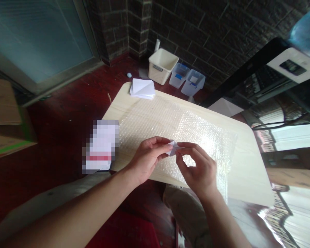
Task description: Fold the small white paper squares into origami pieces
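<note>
Between my two hands is a small piece of folded white paper [173, 148], held up above the table. My left hand [148, 156] pinches its left side between thumb and fingers. On the right side, my right hand [198, 165] grips the paper with its fingertips, thumb and index finger curved into a ring. Under both hands a sheet of bubble wrap [155, 120] covers much of the pale wooden table [250, 165]. The exact folds of the paper are too small to make out.
A stack of white paper [142, 88] lies at the table's far left corner. A pixelated phone-like screen [100, 146] sits at the left edge. Beyond stand a cream bin [161, 67] and two clear plastic boxes [193, 83]. Cardboard boxes [5, 113] are at left.
</note>
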`<state>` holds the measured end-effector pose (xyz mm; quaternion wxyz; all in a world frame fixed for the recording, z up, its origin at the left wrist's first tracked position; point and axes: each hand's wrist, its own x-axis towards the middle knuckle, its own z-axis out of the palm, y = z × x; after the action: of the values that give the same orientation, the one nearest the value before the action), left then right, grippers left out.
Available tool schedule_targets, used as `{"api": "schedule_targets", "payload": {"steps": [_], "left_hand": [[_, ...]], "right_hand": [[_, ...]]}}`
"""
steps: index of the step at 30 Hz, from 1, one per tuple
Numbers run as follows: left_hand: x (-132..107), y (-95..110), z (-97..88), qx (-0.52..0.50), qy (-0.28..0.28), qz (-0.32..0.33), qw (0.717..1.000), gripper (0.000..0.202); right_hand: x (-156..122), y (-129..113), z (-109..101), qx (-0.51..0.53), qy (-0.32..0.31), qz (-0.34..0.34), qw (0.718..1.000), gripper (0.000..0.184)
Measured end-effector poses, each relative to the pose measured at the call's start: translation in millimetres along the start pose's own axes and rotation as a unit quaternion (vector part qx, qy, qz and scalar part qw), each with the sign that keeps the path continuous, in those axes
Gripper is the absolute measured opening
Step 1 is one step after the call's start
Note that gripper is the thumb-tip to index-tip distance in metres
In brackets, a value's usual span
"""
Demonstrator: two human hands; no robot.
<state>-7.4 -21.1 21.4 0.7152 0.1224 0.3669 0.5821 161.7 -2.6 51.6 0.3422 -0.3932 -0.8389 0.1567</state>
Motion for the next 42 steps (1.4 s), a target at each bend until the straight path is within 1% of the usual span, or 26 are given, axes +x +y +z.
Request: {"api": "schedule_targets", "payload": {"steps": [3,7,10,16,21,24,28,31,36,39,42], "left_hand": [[-1,1,-0.6,0.029,0.002,0.005,1.000,0.028],[-1,3,-2.2,0.074,0.028,0.017,0.997,0.030],[0,5,-3.1,0.043,0.030,0.006,0.999,0.031],[0,5,-2.0,0.021,-0.006,-0.013,1.000,0.024],[-1,7,-0.3,0.003,-0.018,-0.036,0.999,0.023],[-1,8,0.2,0.016,-0.011,-0.020,1.000,0.029],[-2,8,-0.8,0.043,-0.016,0.018,0.999,0.045],[-1,9,-3.2,0.066,-0.030,0.024,0.997,0.041],[3,10,-6.1,0.100,-0.036,0.038,0.994,0.034],[3,12,-5.4,0.068,-0.046,0.031,0.996,0.027],[3,14,-3.6,0.029,-0.048,0.028,0.998,0.026]], "right_hand": [[0,0,0,0.021,-0.002,0.011,1.000,0.016],[1,1,0,0.030,0.001,0.030,0.999,0.015],[3,1,0,0.031,0.001,0.037,0.999,0.014],[3,0,0,0.038,-0.004,0.023,0.999,0.017],[1,0,-1,0.049,-0.009,0.032,0.998,0.018],[1,1,-1,0.068,-0.010,0.048,0.997,0.017],[-1,4,2,0.129,0.009,0.090,0.987,0.010],[-2,7,4,0.175,0.020,0.120,0.977,0.008],[-3,11,4,0.211,0.033,0.142,0.967,0.008],[-4,13,2,0.228,0.031,0.157,0.961,0.009],[-4,15,1,0.239,0.026,0.163,0.957,0.010]]}}
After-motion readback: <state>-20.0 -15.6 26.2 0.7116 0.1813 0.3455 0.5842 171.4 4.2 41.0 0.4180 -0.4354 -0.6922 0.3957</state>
